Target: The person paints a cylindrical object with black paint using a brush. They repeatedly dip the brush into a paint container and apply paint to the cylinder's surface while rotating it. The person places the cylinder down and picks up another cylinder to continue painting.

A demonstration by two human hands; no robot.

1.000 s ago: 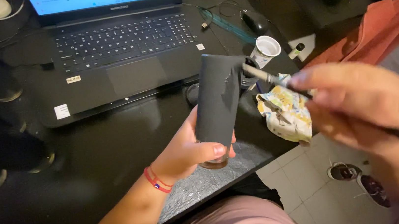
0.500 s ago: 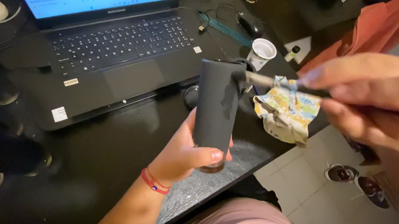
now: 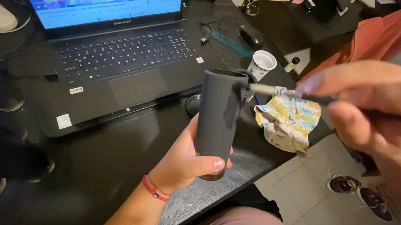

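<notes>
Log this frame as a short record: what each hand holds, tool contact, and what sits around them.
left hand: grips a dark grey tube, upright, slightly tilted
right hand: holds a paintbrush
contact: brush tip meets the tube near its top rim
beside: crumpled patterned rag, small white cup
behind: open laptop on black desk
floor: shoes

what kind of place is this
Probably a home desk used for crafts: an open laptop on a black table, tiled floor with shoes, and a small paint cup.
</notes>
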